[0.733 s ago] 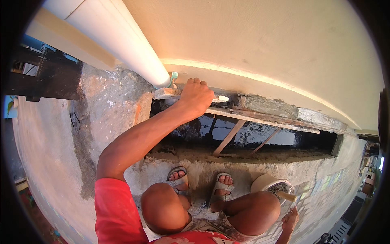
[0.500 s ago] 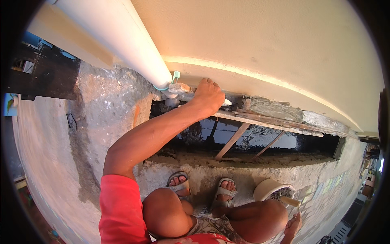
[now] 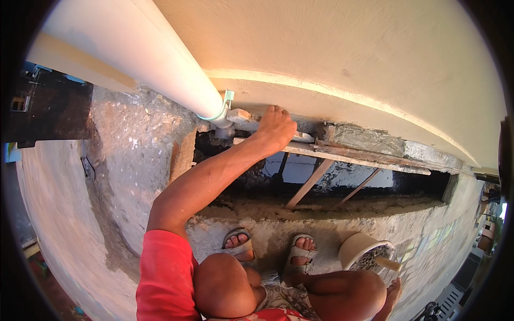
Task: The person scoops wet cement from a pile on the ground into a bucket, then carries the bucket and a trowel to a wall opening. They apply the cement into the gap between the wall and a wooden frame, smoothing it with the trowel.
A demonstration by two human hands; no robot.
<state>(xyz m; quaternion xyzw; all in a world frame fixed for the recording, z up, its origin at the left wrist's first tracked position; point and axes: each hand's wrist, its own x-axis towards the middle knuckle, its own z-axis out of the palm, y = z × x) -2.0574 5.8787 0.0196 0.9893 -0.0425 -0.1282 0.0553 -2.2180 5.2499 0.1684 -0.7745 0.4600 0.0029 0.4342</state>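
My left arm, in a red sleeve, reaches across an open trench to the foot of the wall. There my left hand [image 3: 277,128] is closed with its knuckles up, over the narrow ledge. A pale flat piece [image 3: 303,137] shows just beyond its right side; what lies under the fingers is hidden. A broken chunk of brick or mortar [image 3: 239,115] rests on the ledge to its left, beside the white pipe [image 3: 176,64]. Low at the right, my right hand [image 3: 394,293] has curled fingers, close to a bucket [image 3: 353,250] of grey mortar. A wooden handle-like piece [image 3: 387,263] sticks out over the bucket's rim.
Wooden boards [image 3: 369,160] run along the trench's far side, with a slanted wooden brace [image 3: 310,183] across the gap. Dark, shiny water [image 3: 300,168] lies below. My sandalled feet [image 3: 303,251] are close to the near edge. Rough concrete [image 3: 134,144] rises at left.
The view has shifted slightly. My left hand stays at about the same place on the ledge, its elbow a little further right in view. My right hand remains beside the bucket.
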